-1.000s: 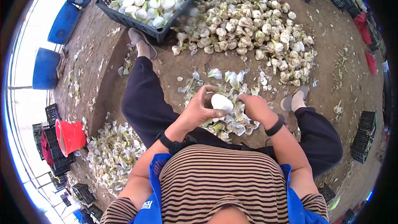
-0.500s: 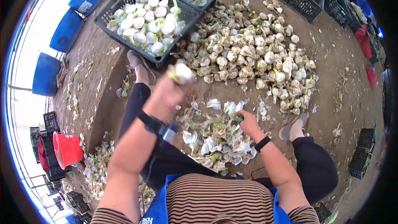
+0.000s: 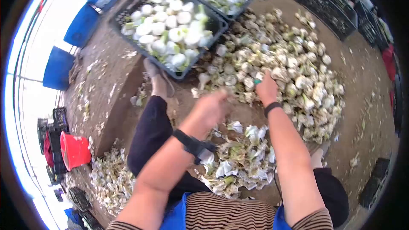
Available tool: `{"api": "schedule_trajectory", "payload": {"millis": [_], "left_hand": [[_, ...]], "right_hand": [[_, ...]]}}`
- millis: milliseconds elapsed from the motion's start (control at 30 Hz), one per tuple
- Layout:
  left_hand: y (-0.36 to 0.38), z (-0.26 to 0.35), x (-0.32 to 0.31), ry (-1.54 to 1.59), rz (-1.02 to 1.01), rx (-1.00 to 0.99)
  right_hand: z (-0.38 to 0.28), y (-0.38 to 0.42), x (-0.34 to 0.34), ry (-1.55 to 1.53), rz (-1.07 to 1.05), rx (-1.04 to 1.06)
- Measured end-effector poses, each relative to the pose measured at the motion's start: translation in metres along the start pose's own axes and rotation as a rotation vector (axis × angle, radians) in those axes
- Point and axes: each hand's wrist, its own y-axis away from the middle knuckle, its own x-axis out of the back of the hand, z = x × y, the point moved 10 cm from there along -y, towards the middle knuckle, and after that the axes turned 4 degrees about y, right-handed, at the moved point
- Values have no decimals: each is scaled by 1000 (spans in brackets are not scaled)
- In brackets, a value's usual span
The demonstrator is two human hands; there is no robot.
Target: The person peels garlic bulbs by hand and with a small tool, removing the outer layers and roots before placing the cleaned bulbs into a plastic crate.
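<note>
My right hand is at the near side of the heap of unpeeled garlic bulbs. Its fingers are closed around a small green object, mostly hidden, and a pale bulb is right at the fingertips. My left hand, smeared by motion, hangs over bare ground between the heap and a pile of peeled-off garlic skins. No bulb shows in it. Cleaned white garlic bulbs fill a dark plastic crate beyond my left foot.
Behind the first crate stands a second one with more cleaned garlic. Blue barrels line the left wall. A red bucket is at lower left beside scattered skins. Black crates stand at the back right.
The cleaned garlic bulb is gone from my left hand, which has moved right and down from beside the crate. My right hand has gone from the skins up to the heap. The view has shifted.
</note>
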Motion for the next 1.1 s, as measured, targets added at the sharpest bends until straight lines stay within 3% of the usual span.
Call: {"api": "schedule_trajectory", "payload": {"millis": [33, 100, 133, 167, 200, 267, 300, 400, 467, 567, 633, 700, 767, 967, 1033, 1100], "left_hand": [[20, -22, -9, -14, 130, 56], [40, -61, -18, 8, 90, 136], [48, -71, -18, 10, 86, 122], [53, -80, -11, -2, 141, 113], [61, -84, -5, -13, 199, 104], [80, -94, -11, 8, 147, 135], [91, -101, -18, 23, 94, 184], [131, -106, -40, 56, -4, 154], [152, -109, -44, 97, -46, 115], [177, -78, -55, -405, -97, -285], [188, -85, -69, -603, -140, -395], [204, -81, -86, -525, -192, -525], [207, -84, -85, -312, -210, -434], [205, -77, -66, -573, -83, -546], [202, -82, -68, -331, -151, -392], [201, -81, -64, -263, -169, -361]], "right_hand": [[2, 0, -2, -15, -23, -10], [-4, 25, 15, -37, -128, -41], [-16, 44, 24, -174, 71, 230], [-34, 81, 47, -21, 243, 342], [-45, 111, 42, -171, -59, 288], [-80, 189, 63, -165, -69, 574], [-76, 219, 54, -58, -175, 581], [-72, 266, 82, -99, -159, 547], [-52, 283, 111, -656, -56, 398], [-26, 293, 114, -762, -4, 367], [-14, 302, 89, -999, -344, -78], [-15, 297, 98, -767, -121, 74], [-17, 301, 96, -889, -139, -12], [-23, 298, 84, -782, -243, 16], [-31, 296, 93, -841, -146, 155], [-40, 297, 101, -754, -169, 198]]}}
